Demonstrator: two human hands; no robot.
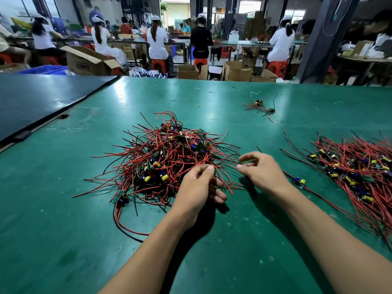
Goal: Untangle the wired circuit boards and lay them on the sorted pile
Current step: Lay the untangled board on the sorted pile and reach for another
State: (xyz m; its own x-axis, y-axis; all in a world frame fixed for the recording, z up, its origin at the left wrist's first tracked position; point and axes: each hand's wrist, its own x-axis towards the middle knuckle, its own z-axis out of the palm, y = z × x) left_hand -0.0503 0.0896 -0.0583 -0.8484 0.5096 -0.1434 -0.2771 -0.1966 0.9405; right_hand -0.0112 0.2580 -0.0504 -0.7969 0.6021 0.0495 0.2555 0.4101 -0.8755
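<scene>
A tangled heap of small circuit boards with red and black wires lies in the middle of the green table. At its near right edge, my left hand has its fingers curled among the red wires and grips some of them. My right hand hovers just right of the heap, thumb and forefinger curled close to thin red wires; whether they pinch one is unclear. The sorted pile of boards with straightened wires lies at the right. One single board lies between my right wrist and that pile.
A small separate cluster of boards and wires sits farther back on the table, with a rubber band near it. A dark blue tabletop adjoins on the left. Beyond the far edge are seated workers, cardboard boxes and red stools.
</scene>
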